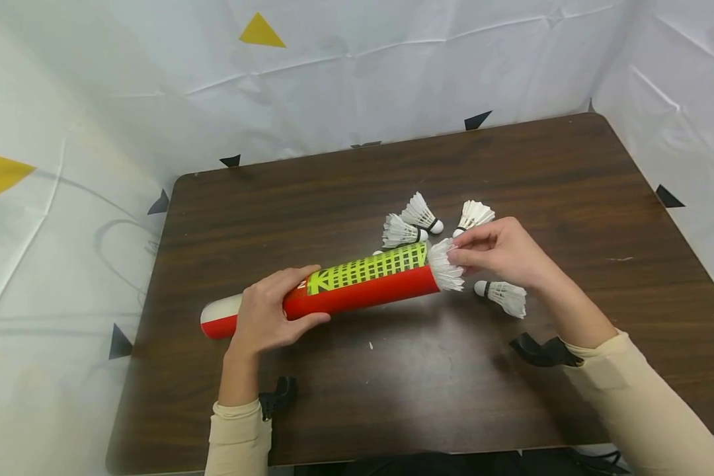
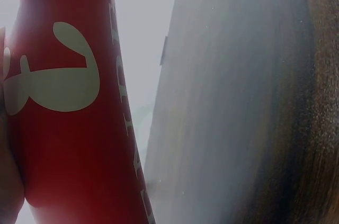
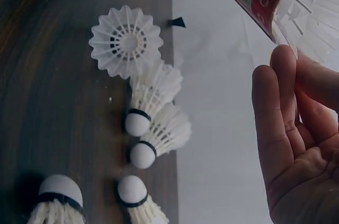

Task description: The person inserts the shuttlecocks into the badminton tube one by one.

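Note:
A red shuttlecock tube (image 1: 363, 297) with a yellow-green patterned panel lies across my left hand's (image 1: 268, 311) grip, its right end tilted slightly upward in the head view. White feathers of a shuttlecock (image 1: 445, 270) stick out of that end, while its cork is hidden inside. Thumb and fingertips of my right hand (image 1: 500, 250) pinch the feather edge. The right wrist view shows those fingertips right at the feathers (image 3: 312, 15), beside the tube's rim. In the left wrist view, the tube's red side (image 2: 69, 150) with pale lettering fills the left part.
Two shuttlecocks (image 1: 401, 233) (image 1: 421, 213) lie together behind the tube. Another shuttlecock (image 1: 475, 215) is behind my right hand, and one more (image 1: 502, 297) lies in front of it. Seen in the right wrist view, a shuttlecock (image 3: 126, 42) shows its open skirt. Below is a dark wooden table (image 1: 595, 192).

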{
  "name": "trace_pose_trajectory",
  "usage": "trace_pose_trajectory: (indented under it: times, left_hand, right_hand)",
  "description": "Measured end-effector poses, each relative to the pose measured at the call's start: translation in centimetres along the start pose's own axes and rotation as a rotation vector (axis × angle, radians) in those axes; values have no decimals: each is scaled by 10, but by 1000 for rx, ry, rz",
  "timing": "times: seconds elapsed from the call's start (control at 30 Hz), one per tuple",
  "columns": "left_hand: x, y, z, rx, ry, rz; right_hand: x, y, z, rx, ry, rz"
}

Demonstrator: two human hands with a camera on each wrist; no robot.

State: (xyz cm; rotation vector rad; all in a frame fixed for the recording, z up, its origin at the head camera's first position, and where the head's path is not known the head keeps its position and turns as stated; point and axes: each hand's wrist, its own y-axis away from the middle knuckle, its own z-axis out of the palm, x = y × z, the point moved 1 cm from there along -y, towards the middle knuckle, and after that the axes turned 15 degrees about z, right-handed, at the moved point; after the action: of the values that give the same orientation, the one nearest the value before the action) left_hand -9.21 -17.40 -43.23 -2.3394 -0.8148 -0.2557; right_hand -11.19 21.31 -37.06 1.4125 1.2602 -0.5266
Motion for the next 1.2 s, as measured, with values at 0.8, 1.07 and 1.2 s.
trace_pose_trajectory:
  times: [0.8, 1.07, 1.2]
  left_hand:
    - [0, 0, 1, 5, -4, 4]
    - [-1, 4, 0, 1, -8, -11]
    - [1, 4, 2, -3, -6, -1]
  right_hand:
    - [-5, -15, 30, 95, 27, -37]
    - [-5, -21, 38, 122, 102, -56]
    - [-3, -27, 48, 129, 164, -56]
